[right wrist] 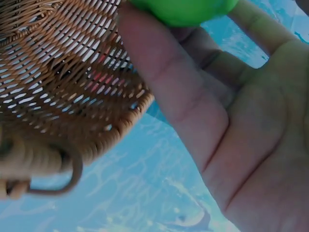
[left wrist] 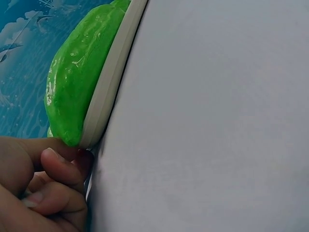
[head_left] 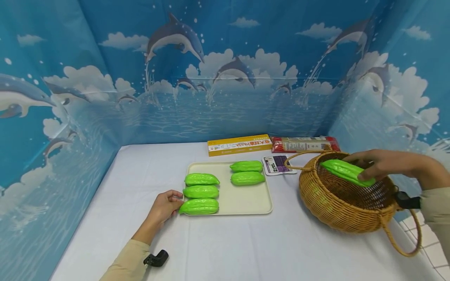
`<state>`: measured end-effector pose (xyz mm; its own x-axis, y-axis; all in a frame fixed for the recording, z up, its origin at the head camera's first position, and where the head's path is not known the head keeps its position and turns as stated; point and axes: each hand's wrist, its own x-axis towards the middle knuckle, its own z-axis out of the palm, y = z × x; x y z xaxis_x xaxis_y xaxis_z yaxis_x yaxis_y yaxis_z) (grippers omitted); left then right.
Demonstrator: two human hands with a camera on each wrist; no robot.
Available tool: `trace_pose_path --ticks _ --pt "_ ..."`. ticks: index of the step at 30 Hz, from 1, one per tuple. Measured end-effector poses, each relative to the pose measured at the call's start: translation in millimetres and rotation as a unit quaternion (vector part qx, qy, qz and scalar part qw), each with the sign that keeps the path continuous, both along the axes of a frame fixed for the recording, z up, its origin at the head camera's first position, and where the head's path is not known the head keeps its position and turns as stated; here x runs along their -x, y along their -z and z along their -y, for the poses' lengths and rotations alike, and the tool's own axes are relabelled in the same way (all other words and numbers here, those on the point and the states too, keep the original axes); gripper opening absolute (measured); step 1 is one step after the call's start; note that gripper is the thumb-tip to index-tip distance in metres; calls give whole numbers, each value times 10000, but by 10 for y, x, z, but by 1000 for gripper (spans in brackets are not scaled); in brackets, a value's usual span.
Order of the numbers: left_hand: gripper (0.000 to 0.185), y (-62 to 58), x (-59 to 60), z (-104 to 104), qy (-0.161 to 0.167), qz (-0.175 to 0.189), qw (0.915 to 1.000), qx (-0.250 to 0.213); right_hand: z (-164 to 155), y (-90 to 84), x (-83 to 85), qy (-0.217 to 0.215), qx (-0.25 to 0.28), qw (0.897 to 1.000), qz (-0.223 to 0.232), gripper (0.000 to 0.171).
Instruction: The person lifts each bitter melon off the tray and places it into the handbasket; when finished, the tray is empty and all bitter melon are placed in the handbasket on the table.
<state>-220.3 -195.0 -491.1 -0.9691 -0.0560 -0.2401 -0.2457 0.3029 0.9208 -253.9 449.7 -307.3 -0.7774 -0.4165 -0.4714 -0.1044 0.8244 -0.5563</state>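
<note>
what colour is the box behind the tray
Yellow, with a white label strip; the pasta box shows best in the head view.

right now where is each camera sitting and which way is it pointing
Head: worn on the head, looking forward and down at the white table, the tray and the basket; both forearms and hands show.
Left wrist: low beside the left hand, looking along the tray rim at the nearest gourd; curled fingers show.
Right wrist: under the right hand, looking up past the palm at the basket and a held gourd.
Shared: head and right wrist views both show the basket and the held gourd.
</note>
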Motion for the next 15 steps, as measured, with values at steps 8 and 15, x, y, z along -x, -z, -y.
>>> trace_pose_path --ticks 8,15 --pt "20 8 8 -2 -23 -11 10000 55 197 97 173 77 102 9944 1048 84" --pt "20 10 7 -7 -23 -8 10000 64 267 281 346 412 11 9855 1644 87"
